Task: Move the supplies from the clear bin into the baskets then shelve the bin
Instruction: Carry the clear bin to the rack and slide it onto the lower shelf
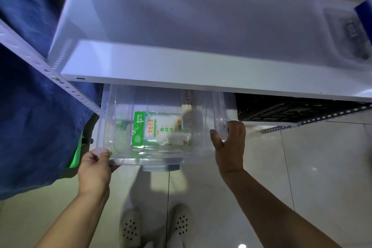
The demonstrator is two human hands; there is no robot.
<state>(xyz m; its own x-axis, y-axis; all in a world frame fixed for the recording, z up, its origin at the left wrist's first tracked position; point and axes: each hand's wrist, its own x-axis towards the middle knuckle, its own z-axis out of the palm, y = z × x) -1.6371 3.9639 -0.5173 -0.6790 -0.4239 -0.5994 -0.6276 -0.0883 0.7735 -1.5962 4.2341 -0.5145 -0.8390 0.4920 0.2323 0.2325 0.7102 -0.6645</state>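
Note:
A clear plastic bin (209, 127) sticks halfway out from under a white shelf board (181, 66). Inside it lies a green-and-white packet of disposable gloves (155, 129), with another pale item (186, 104) behind it, partly hidden by the shelf. My left hand (94, 169) grips the bin's near left corner rim. My right hand (229, 143) holds the bin's right rim, thumb inside and fingers over the edge.
A black mesh basket (281, 108) sits on the lower shelf right of the bin. Blue cloth (36, 106) hangs at left over a green item (77, 153). A perforated shelf upright (50, 74) runs diagonally at left. Tiled floor and my shoes (155, 225) are below.

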